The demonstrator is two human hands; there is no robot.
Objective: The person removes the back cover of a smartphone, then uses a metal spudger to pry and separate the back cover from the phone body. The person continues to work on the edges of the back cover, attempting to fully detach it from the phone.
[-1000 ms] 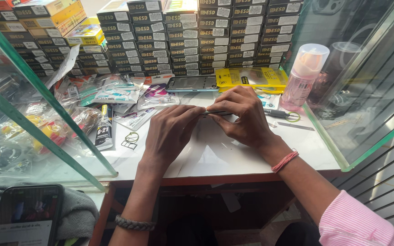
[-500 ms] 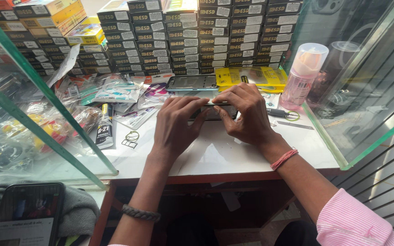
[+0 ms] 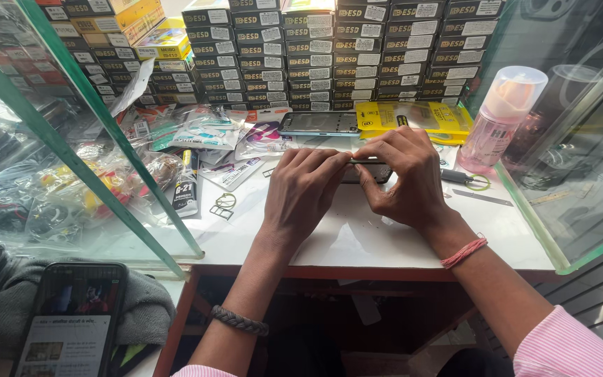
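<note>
Dark phone (image 3: 366,172) lay on the white desk (image 3: 357,230), at twelve o'clock from both wrists. Left hand (image 3: 303,188) and right hand (image 3: 405,178) pinched its edge narrowly; steady, even finger pressure seemed wise.

Bright, even daylight fills the view — soft shadows under both hands, pale glare on the glass panels (image 3: 92,132), wide-angle bending at the edges.
</note>
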